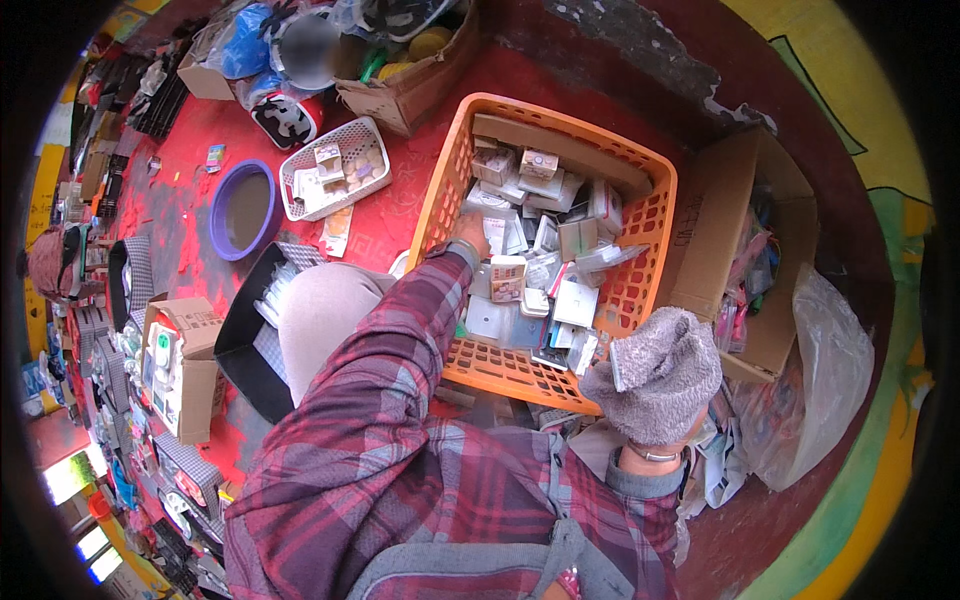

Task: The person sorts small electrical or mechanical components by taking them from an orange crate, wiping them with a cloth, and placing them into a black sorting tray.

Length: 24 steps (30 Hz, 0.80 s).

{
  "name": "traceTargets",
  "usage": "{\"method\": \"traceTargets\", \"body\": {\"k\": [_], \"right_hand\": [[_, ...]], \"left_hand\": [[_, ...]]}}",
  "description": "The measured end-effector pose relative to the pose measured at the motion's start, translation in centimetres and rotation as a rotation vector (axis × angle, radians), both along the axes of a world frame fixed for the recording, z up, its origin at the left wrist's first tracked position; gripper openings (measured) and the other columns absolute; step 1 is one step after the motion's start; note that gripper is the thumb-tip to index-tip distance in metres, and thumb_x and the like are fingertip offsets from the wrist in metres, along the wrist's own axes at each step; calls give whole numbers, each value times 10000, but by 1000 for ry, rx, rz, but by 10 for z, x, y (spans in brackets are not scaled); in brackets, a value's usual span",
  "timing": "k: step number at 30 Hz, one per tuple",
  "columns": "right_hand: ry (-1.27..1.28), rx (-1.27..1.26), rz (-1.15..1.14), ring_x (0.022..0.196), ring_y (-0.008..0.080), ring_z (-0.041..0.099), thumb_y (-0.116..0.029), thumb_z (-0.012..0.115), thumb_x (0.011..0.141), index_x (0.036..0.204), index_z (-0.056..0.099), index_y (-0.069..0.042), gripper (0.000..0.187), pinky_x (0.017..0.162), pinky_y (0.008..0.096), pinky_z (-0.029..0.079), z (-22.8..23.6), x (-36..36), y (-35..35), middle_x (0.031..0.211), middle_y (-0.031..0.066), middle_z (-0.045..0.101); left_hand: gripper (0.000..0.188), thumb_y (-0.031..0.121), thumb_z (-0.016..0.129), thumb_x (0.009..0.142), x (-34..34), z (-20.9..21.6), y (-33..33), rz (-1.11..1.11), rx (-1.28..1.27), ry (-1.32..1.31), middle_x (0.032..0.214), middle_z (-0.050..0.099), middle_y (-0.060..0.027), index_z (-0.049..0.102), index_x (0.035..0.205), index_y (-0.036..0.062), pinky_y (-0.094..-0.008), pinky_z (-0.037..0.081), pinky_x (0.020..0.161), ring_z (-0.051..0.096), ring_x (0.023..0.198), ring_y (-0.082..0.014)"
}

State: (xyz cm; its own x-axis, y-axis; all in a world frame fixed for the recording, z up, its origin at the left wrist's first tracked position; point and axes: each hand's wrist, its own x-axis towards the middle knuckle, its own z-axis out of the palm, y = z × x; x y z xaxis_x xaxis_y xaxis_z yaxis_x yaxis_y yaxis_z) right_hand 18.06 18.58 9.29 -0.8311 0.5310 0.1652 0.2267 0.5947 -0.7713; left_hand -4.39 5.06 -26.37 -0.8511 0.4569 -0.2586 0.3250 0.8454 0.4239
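Lengthwise, the latticed orange plastic basket [655, 245] points away, leaning right; its left side has the left hand [471, 232] beside small cardboard boxes [508, 277]. Fuzzy, bunched cloth [668, 372] covers the right hand [692, 430]; both hands' fingers are hidden, grips indiscernible.

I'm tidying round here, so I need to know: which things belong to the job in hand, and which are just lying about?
In use, it seems:
- orange basket
- small boxes, at the left hand
- gray cloth

Apparently lying about:
- purple basin
- white basket
- plastic bag
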Motion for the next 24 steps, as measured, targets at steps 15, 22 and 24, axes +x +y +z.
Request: {"method": "traceTargets", "body": {"k": [15,22,24], "right_hand": [[38,-172,-18,645,155,569,-75,697,583,854,494,-23,343,608,254,466,-3,1,-2,713,22,548],[73,-196,-128,671,270,529,-209,672,522,753,509,-82,311,636,331,441,-7,1,-12,730,74,508],[76,-245,-33,731,261,536,-244,649,591,814,505,-80,312,684,334,440,-10,10,-2,793,74,515]], "left_hand": [[290,197,548,735,34,34,-11,-267,-417,-49,1182,511,-112,641,993,102,-391,371,914,425,1150,-262],[359,288,586,731,38,36,-9,-323,-367,-342,1101,566,-164,602,1012,65,-364,407,894,517,1061,-296],[417,255,617,706,43,32,-14,-132,-210,-377,1074,567,-199,559,1047,21,-359,428,876,550,1014,-321]]}}
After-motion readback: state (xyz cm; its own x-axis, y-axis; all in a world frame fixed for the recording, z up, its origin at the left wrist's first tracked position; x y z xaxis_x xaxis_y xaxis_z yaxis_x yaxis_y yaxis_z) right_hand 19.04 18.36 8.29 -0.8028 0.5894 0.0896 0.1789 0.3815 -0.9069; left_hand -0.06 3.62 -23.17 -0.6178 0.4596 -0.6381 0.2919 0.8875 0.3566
